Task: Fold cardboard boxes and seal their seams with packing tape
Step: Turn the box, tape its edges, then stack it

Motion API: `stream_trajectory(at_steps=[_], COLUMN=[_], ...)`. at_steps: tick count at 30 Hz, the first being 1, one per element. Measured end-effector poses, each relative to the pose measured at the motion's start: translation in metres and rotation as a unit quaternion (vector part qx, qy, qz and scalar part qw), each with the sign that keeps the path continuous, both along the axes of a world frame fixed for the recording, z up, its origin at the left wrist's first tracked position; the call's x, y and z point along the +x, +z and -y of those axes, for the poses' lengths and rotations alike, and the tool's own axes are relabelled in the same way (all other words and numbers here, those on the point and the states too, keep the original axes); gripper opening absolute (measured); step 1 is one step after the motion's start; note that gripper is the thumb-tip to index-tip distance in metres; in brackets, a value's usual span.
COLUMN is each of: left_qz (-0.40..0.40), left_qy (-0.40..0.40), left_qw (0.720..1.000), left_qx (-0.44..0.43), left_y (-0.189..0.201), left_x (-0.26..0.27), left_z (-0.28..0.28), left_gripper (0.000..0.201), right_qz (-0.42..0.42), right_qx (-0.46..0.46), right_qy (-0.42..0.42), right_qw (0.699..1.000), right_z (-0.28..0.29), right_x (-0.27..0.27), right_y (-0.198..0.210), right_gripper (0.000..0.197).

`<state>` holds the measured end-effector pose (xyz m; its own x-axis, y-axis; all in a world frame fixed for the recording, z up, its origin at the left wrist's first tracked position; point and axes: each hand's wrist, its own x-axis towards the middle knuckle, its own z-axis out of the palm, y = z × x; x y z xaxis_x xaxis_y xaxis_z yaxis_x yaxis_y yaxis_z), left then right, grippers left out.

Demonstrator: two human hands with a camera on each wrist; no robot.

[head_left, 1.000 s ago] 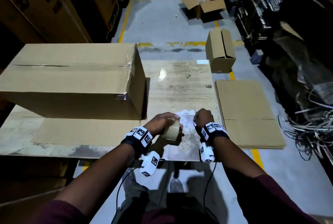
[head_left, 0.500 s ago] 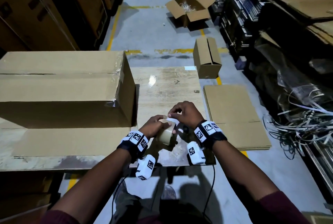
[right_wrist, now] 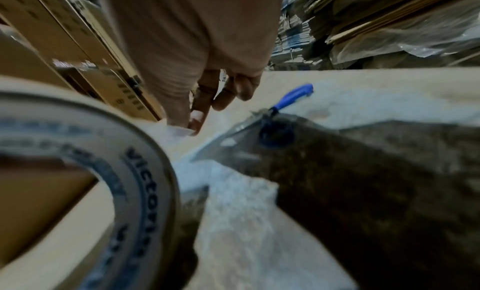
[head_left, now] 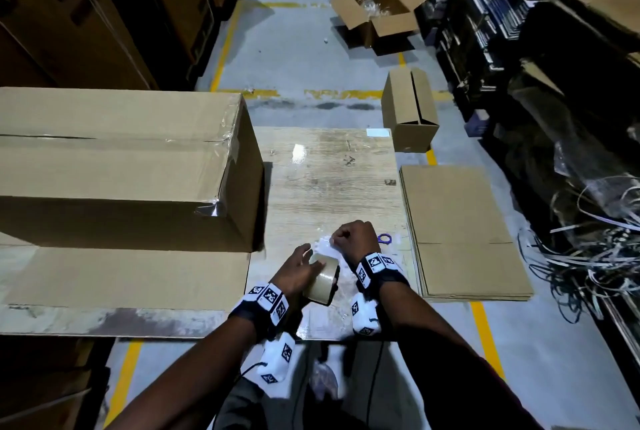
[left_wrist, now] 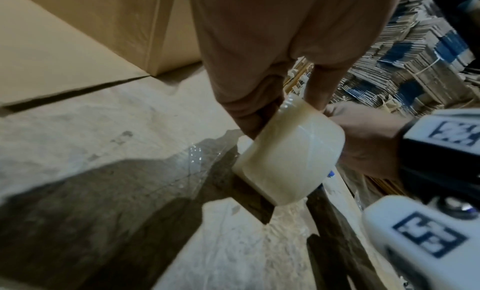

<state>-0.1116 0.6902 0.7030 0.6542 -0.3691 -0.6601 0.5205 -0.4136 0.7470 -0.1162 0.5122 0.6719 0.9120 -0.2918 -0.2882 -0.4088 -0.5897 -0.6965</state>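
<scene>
Your left hand grips the roll of clear packing tape on its tan cardboard core, fingers curled over the roll's upper edge; the roll stands tilted on its rim near the front edge of the pale wood-grain bench. Your right hand sits just beyond the roll with its fingers curled, thumb and forefinger pinching the free end of the clear tape strip, which runs back to the roll. The blue-handled scissors lie on the bench just right of your right hand, apart from it.

The large closed brown cardboard box stands toward the bench's left edge on a flat cardboard sheet, with clear tape along its top seam and right corner. A stack of flattened brown cartons lies past the bench's right edge.
</scene>
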Motion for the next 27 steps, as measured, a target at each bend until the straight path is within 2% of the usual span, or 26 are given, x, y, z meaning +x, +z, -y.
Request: stream_trajectory(at_steps=[5, 9, 13, 21, 23, 25, 27], left_qz=[-0.004, 0.003, -0.01, 0.052, 0.1, 0.167, 0.23], left_qy=[0.007, 0.004, 0.011, -0.118, -0.168, -0.233, -0.296], left_qw=[0.999, 0.999, 0.999, 0.99, 0.973, 0.942, 0.906], left_qx=[-0.045, -0.044, -0.033, 0.064, 0.122, 0.177, 0.198], left_y=[-0.002, -0.01, -0.012, -0.008, -0.005, 0.002, 0.02], left_x=[0.007, 0.008, 0.008, 0.023, 0.025, 0.028, 0.032], left_z=[0.006, 0.011, 0.01, 0.005, 0.001, -0.003, -0.006], left_gripper=[0.053, 0.042, 0.033, 0.048, 0.054, 0.059, 0.061], right_qz=[-0.015, -0.028, -0.043, -0.061, -0.085, -0.08, -0.038], right_qx=[-0.018, -0.08, -0.123, -0.119, -0.139, -0.151, -0.103], right_qy=[0.017, 0.045, 0.019, -0.026, -0.008, 0.022, 0.04], right_qw=[1.0, 0.995, 0.991, 0.991, 0.987, 0.985, 0.993], right_z=[-0.001, 0.0, 0.004, 0.016, 0.019, 0.021, 0.018], right_x=[0.003, 0.013, 0.02, 0.012, 0.011, 0.013, 0.021], right_y=[-0.023, -0.028, -0.02, -0.019, -0.011, 0.006, 0.025], right_gripper=[0.013, 0.018, 0.04, 0.04, 0.033, 0.02, 0.013])
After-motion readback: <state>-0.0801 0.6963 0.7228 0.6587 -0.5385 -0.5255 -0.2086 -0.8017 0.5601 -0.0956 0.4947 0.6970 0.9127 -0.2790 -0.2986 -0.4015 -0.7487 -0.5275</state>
